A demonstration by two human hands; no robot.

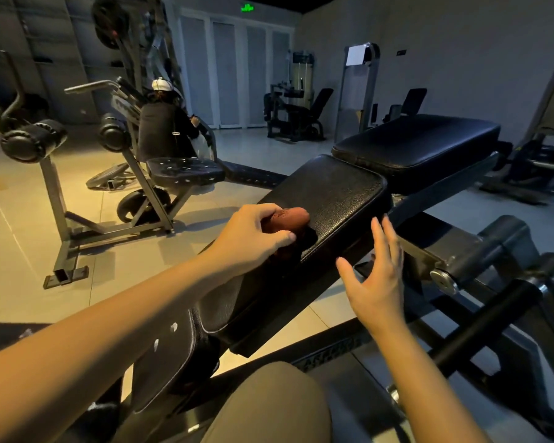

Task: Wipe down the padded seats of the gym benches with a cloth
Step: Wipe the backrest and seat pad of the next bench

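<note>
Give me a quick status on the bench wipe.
Left hand pressing cloth on seat pad. Right hand open beside the pad. Nothing in the way.

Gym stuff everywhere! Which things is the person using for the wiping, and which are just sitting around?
For the wiping:
- reddish-brown cloth, gripped in the left hand
- black padded seat under the cloth
- longer bench pad beyond it
- right hand, open beside the seat

Just sitting around:
- roller-pad machine
- perforated seat
- weight machines by the far wall
</note>
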